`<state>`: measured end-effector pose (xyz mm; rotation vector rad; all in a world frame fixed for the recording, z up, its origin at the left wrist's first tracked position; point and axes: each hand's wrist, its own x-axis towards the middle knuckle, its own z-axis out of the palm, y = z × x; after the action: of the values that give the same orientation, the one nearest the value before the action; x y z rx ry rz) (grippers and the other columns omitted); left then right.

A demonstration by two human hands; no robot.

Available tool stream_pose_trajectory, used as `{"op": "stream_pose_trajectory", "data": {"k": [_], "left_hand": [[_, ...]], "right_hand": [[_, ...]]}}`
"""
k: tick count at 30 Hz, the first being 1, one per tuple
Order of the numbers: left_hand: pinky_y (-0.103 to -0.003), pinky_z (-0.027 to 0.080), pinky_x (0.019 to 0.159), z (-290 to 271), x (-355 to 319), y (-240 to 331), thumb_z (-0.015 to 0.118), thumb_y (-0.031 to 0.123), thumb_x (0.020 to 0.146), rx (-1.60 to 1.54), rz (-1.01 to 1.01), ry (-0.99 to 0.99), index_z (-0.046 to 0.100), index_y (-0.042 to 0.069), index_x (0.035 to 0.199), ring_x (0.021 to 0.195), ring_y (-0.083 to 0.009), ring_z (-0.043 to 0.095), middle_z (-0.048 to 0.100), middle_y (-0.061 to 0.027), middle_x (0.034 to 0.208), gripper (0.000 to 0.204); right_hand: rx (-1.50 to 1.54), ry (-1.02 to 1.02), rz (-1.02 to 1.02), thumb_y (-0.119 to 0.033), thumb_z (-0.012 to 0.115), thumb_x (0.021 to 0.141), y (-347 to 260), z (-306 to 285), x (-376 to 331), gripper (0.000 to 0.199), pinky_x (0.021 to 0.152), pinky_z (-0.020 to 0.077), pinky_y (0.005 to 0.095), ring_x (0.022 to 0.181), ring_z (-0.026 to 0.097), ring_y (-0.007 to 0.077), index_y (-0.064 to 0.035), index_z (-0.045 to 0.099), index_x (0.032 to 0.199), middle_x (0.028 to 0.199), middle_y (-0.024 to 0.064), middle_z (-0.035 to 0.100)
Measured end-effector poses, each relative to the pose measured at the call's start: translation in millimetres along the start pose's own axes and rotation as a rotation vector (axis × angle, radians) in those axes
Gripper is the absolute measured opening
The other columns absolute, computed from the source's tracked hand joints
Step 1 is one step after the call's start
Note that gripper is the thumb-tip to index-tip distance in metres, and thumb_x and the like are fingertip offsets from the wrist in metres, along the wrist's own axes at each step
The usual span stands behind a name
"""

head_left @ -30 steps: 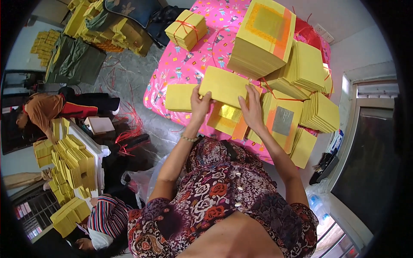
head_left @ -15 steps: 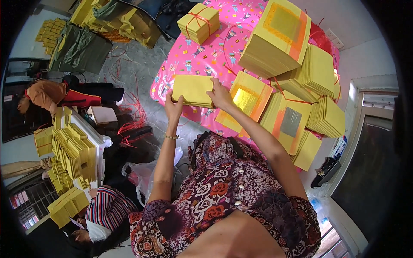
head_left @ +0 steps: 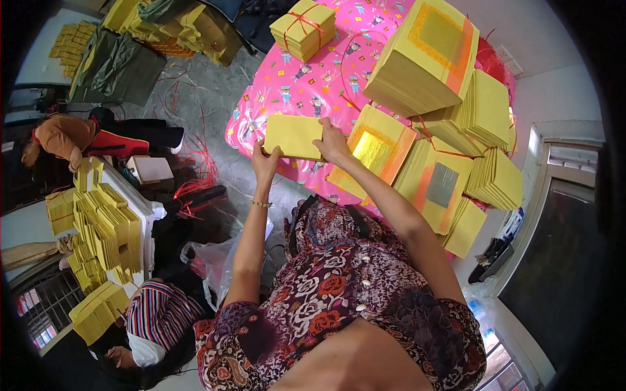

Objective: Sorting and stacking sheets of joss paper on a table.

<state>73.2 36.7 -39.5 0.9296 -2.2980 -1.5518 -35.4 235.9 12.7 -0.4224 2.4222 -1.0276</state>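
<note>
A small stack of yellow paper sheets (head_left: 297,135) lies across the near left part of the pink patterned table cover (head_left: 261,98). My left hand (head_left: 265,161) grips its lower left corner, thumb on top, fingers mostly hidden beneath. At the right edge my right hand (head_left: 333,141) clasps the stack, thumb on the top face. Just right of that hand lies yellow paper with an orange border and a shiny gold square (head_left: 372,151). Beside it is another yellow stack bearing a silver square (head_left: 441,184).
A tall yellow paper block (head_left: 417,72) stands at the far right, with fanned stacks (head_left: 489,107) beside it. A bundle tied with red string (head_left: 303,29) sits at the back. On the left, two people work by a white table (head_left: 134,195) piled with yellow paper. Red strings (head_left: 199,173) litter the floor.
Both hands keep hold of the yellow stack, which now looks more evenly lined up at its near edge. The view has shifted slightly.
</note>
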Motion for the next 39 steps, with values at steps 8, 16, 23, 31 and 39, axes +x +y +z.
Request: {"op": "stream_pose_trajectory", "data": {"k": [8, 16, 23, 31, 39], "left_hand": [[-0.041, 0.047, 0.093, 12, -9, 13, 0.073, 0.023, 0.077, 0.689, 0.269, 0.147, 0.055, -0.004, 0.122, 0.111, -0.0286, 0.058, 0.054, -0.0260, 0.126, 0.055], [-0.032, 0.052, 0.085, 8, 25, -2, 0.073, 0.019, 0.083, -0.031, -0.059, -0.202, 0.057, -0.005, 0.123, 0.099, -0.0194, 0.065, 0.066, -0.0139, 0.113, 0.050], [-0.027, 0.053, 0.079, 25, 29, 34, 0.071, 0.019, 0.087, -0.172, -0.162, -0.315, 0.065, -0.004, 0.113, 0.087, -0.0136, 0.066, 0.070, -0.0069, 0.101, 0.035], [-0.029, 0.052, 0.081, -1, 13, 21, 0.072, 0.024, 0.085, -0.109, -0.245, -0.233, 0.065, -0.003, 0.117, 0.089, -0.0148, 0.066, 0.070, -0.0076, 0.103, 0.043], [-0.029, 0.051, 0.081, 6, 23, 5, 0.073, 0.027, 0.084, -0.076, -0.212, -0.280, 0.065, -0.003, 0.117, 0.090, -0.0152, 0.065, 0.070, -0.0079, 0.104, 0.045]], "right_hand": [[-0.091, -0.028, 0.036, -0.011, 0.072, 0.080, 4, -2, 0, 0.066, 0.095, 0.0465, 0.0493, 0.114, 0.054, 0.0456, 0.0046, 0.034, 0.131, 0.119, 0.0325, 0.057], [0.107, -0.057, 0.380, -0.011, 0.067, 0.083, 13, 29, 22, 0.081, 0.096, 0.0497, 0.0433, 0.117, 0.055, 0.0440, 0.0154, 0.017, 0.140, 0.129, 0.0369, 0.047], [0.682, -0.141, 0.477, -0.015, 0.059, 0.086, 79, 74, 56, 0.084, 0.096, 0.0490, 0.0355, 0.117, 0.056, 0.0318, 0.0202, 0.007, 0.142, 0.137, 0.0303, 0.043], [0.938, -0.181, 0.471, -0.003, 0.051, 0.092, 29, 62, 28, 0.058, 0.087, 0.0566, 0.0387, 0.114, 0.060, 0.0275, -0.0017, 0.026, 0.145, 0.135, 0.0188, 0.049], [0.887, -0.167, 0.434, 0.001, 0.048, 0.094, 36, 67, 35, 0.073, 0.085, 0.0595, 0.0430, 0.117, 0.058, 0.0306, -0.0073, 0.000, 0.148, 0.139, 0.0210, 0.043]]}}
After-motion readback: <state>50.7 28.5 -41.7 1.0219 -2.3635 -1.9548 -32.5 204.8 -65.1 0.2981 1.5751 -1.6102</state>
